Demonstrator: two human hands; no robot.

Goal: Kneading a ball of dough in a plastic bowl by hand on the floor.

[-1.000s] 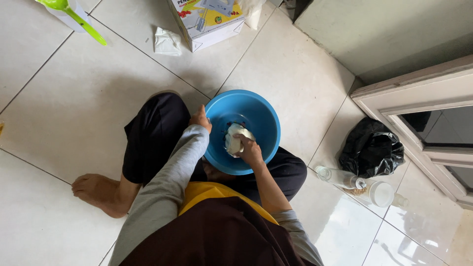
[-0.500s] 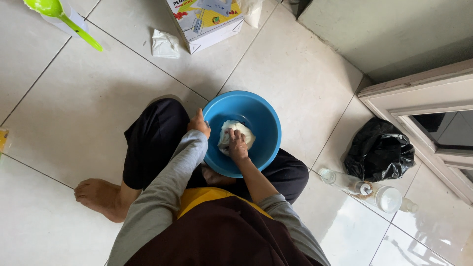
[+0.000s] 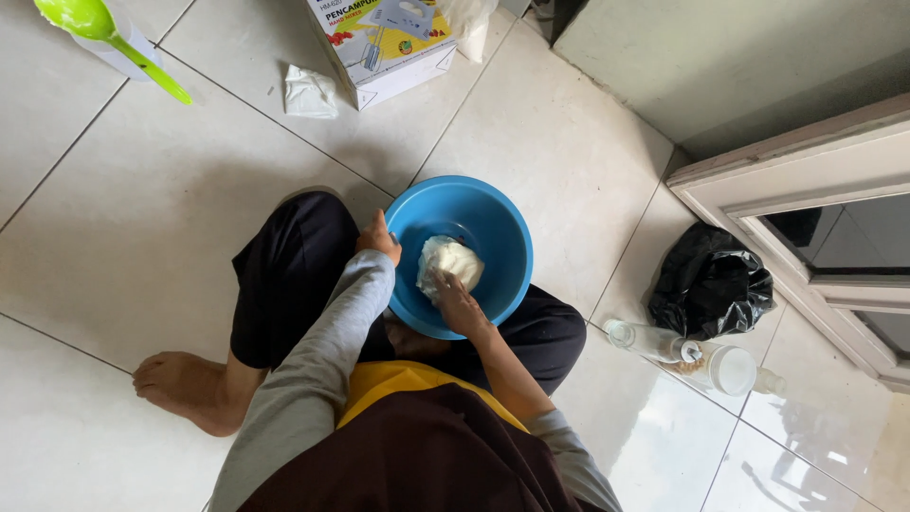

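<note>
Two bare hands work at the round blue plastic bowl (image 3: 502, 228), which sits on the pale tiled floor (image 3: 142, 218) between our crossed legs. Our right hand (image 3: 457, 301) presses down on the soft white lump of dough (image 3: 453, 260) lying near the middle of the bowl; the fingers curl over the lump's near side and grip it, the dough bulging out beyond the fingertips toward the far wall of the bowl. Our left hand (image 3: 379, 240) clasps the bowl's left rim, fingers closed on the edge, thumb pointing up.

Off the floor's far edge stands a printed cardboard box (image 3: 384, 43), with a crumpled white wrapper (image 3: 309, 92) just beside it. A lime-green plastic spoon (image 3: 109, 38) lies toward the far left corner. To the right, near the door frame, a crumpled black plastic bag (image 3: 711, 284) rests, and beside it lie a clear bottle (image 3: 649, 339) and a white-lidded jar (image 3: 725, 368). Nothing stands between our hands and the dough.
</note>
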